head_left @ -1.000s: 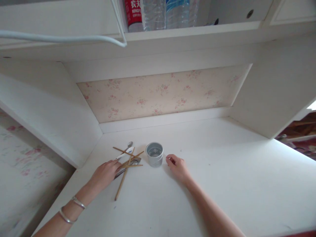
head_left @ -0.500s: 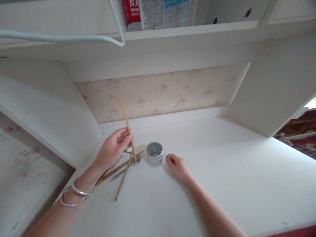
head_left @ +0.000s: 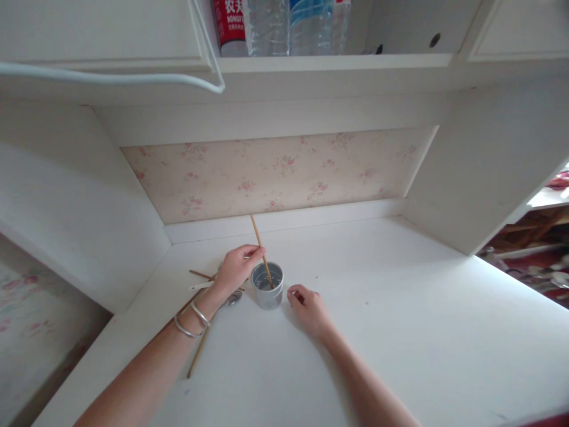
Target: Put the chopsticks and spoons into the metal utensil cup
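My left hand [head_left: 240,268] pinches a wooden chopstick [head_left: 256,232] near its middle. The chopstick stands tilted, its lower end inside a grey perforated utensil holder [head_left: 268,303]. Just right of the holder, apart from it, my right hand [head_left: 306,305] rests on the white tabletop [head_left: 391,332] with fingers loosely curled and nothing visible in them. Beneath and around my left wrist lie more chopsticks [head_left: 198,354], a metal spoon [head_left: 233,298] and a white-handled utensil [head_left: 201,285]; my hand and forearm partly hide this pile.
A flowered back panel [head_left: 284,172] and a left side panel [head_left: 80,196] bound the tabletop. Overhead, an open shelf [head_left: 338,63] holds plastic bottles [head_left: 268,26]. A white cable [head_left: 111,77] hangs at upper left. On the right stands another side panel [head_left: 484,154].
My left hand has moved right with the chopstick, from above the pile to the holder, and the chopstick's lower end is now inside it. My right hand stays beside the holder. The view shifted slightly.
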Motion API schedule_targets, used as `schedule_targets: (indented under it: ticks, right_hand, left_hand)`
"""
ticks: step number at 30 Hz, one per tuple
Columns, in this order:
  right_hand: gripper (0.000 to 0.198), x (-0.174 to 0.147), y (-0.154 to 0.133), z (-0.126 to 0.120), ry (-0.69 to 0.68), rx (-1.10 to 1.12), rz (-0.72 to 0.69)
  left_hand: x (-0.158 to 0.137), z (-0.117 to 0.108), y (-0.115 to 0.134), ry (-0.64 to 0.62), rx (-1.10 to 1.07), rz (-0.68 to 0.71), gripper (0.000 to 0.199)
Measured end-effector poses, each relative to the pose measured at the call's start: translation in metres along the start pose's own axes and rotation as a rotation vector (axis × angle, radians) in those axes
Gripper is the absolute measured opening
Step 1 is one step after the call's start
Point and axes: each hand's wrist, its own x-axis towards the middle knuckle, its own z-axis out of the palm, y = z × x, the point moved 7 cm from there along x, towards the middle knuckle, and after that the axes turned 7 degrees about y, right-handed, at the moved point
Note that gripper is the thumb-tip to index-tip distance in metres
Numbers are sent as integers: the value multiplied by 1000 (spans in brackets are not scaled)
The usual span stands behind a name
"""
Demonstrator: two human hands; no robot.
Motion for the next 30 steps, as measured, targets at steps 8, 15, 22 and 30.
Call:
schedule_targets:
  ticks: [8,15,22,30]
  right_hand:
    - [23,0,-1,-1,-14,-8,4]
    - [23,0,-1,-1,-14,-24,0]
    - [23,0,0,0,-4,-27,-8]
    - [23,0,-2,0,-29,-44,-5]
  left_hand:
    - [-5,13,-6,-92,151,99,38]
    - [-6,15,-5,-128,158,132,38]
    - [-5,15,2,-140,200,156,39]
    - [-7,13,-4,-153,175,113,39]
